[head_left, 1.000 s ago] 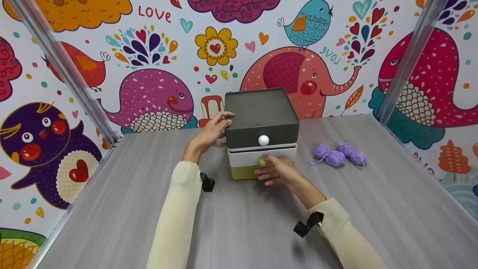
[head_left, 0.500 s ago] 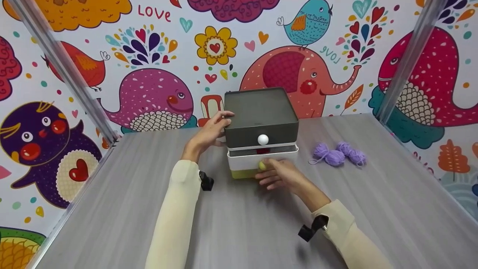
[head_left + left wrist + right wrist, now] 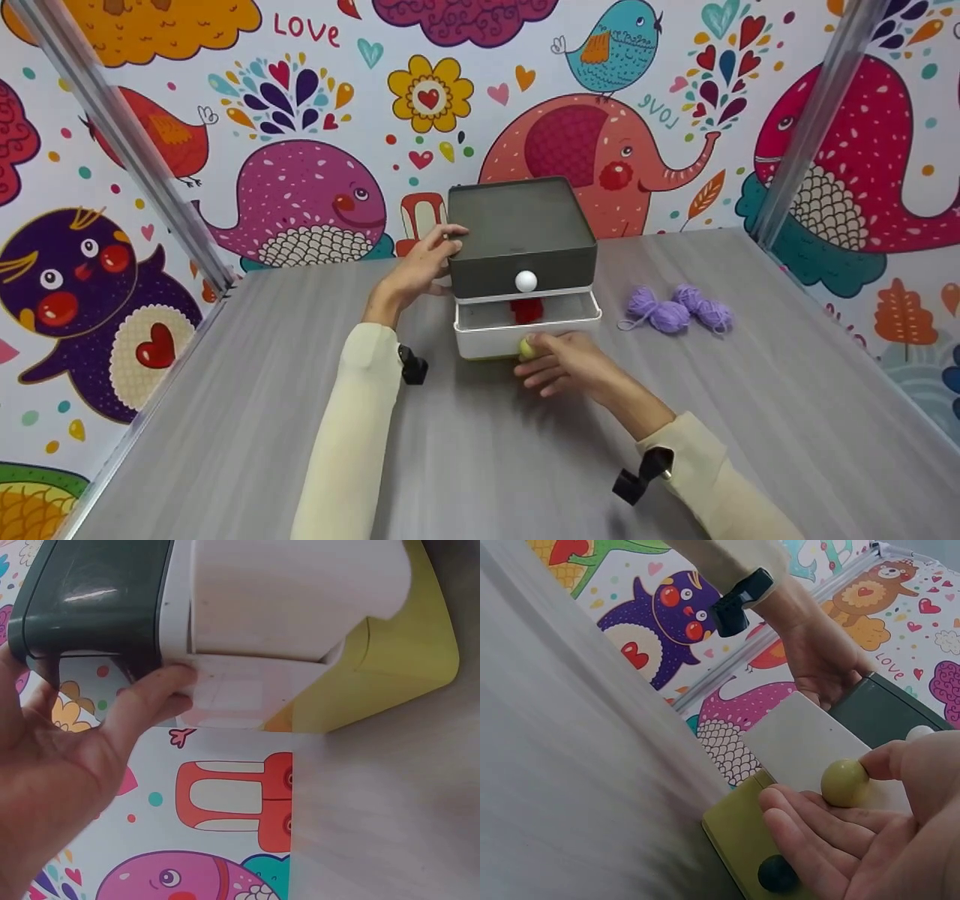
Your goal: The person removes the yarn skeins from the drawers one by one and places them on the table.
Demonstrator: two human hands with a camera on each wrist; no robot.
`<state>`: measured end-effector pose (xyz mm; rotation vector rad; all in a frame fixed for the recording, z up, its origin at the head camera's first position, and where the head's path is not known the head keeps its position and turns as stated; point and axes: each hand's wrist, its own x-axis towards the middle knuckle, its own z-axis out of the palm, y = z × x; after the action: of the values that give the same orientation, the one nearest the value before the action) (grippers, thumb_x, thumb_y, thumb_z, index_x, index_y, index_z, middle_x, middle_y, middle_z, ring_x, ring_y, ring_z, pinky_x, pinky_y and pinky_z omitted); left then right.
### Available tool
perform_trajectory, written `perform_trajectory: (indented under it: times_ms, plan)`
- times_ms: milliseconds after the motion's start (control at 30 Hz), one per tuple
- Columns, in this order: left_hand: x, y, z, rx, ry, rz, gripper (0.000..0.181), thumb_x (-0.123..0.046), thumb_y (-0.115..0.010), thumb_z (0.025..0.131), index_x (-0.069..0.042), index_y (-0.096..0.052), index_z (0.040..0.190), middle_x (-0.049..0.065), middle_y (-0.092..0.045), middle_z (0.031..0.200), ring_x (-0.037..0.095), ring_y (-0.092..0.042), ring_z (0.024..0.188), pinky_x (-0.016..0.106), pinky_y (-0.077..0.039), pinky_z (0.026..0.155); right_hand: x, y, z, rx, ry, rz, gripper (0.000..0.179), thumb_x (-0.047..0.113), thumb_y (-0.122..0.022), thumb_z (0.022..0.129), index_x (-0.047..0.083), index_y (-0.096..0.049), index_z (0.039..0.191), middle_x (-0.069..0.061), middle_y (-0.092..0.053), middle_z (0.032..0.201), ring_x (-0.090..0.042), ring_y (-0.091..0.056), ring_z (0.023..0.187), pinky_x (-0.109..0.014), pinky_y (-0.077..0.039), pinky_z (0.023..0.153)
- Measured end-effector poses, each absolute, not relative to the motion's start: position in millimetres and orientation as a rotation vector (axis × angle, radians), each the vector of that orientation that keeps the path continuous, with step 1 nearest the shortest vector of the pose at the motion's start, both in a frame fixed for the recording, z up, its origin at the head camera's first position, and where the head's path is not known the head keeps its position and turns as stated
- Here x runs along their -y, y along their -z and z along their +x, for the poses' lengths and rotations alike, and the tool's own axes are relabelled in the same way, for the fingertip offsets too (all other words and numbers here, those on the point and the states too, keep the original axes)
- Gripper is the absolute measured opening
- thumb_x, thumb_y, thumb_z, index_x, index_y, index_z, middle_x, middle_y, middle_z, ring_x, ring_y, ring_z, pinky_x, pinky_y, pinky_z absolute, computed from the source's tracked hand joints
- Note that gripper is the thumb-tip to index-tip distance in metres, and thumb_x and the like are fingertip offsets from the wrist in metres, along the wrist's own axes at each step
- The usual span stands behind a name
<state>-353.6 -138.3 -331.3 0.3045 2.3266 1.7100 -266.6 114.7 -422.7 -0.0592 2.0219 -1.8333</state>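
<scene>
A small stacked drawer cabinet stands on the table, dark green on top, white in the middle and yellow-green at the bottom. Its white middle drawer is pulled partly out, with something red lying inside. My right hand pinches that drawer's yellow-green knob between thumb and forefinger, the other fingers spread below it. At the cabinet's upper left side, my left hand grips the body, fingertips on the top edge and lower fingers against the side.
Several lilac yarn balls lie on the grey table to the right of the cabinet. Behind stands a wall printed with cartoon animals, with metal posts at the corners.
The white middle drawer has slid out toward me with my right hand on its knob, bringing the red thing inside into sight. My left hand stays on the cabinet.
</scene>
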Motion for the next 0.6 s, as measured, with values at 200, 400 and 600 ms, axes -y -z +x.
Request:
perform_trajectory:
  times_ms: [200, 400, 600]
  plan:
    - [137.5, 332.0, -354.0, -2.314, -1.718, 0.300, 0.039, -0.037, -0.045, 0.105, -0.029, -0.043, 0.143, 0.012, -0.028, 0.161, 0.056, -0.026, 0.146, 0.068, -0.042, 0.105, -118.2, 420.7, -255.0, -2.031, 1.810, -0.074, 0.044, 0.040, -0.058, 0.098, -0.002, -0.064, 0.111, -0.014, -0.078, 0.099, -0.016, -0.075, 0.075, -0.028, -0.061, 0.064]
    - [137.8, 331.5, -354.5, -2.319, -1.714, 0.302, 0.038, -0.038, -0.045, 0.105, -0.030, -0.043, 0.143, 0.012, -0.029, 0.161, 0.056, -0.027, 0.146, 0.067, -0.043, 0.105, -122.5, 418.4, -245.7, -2.012, 1.812, -0.113, 0.043, 0.038, -0.058, 0.099, -0.002, -0.064, 0.114, -0.015, -0.078, 0.099, -0.016, -0.075, 0.075, -0.028, -0.061, 0.064]
    - [137.5, 331.3, -355.0, -2.331, -1.699, 0.302, 0.038, -0.038, -0.046, 0.105, -0.031, -0.044, 0.142, 0.012, -0.027, 0.162, 0.056, -0.027, 0.146, 0.067, -0.044, 0.104, -127.6, 419.0, -237.2, -1.959, 1.810, -0.173, 0.046, 0.040, -0.059, 0.099, -0.003, -0.063, 0.116, -0.015, -0.078, 0.101, -0.017, -0.076, 0.079, -0.030, -0.062, 0.068]
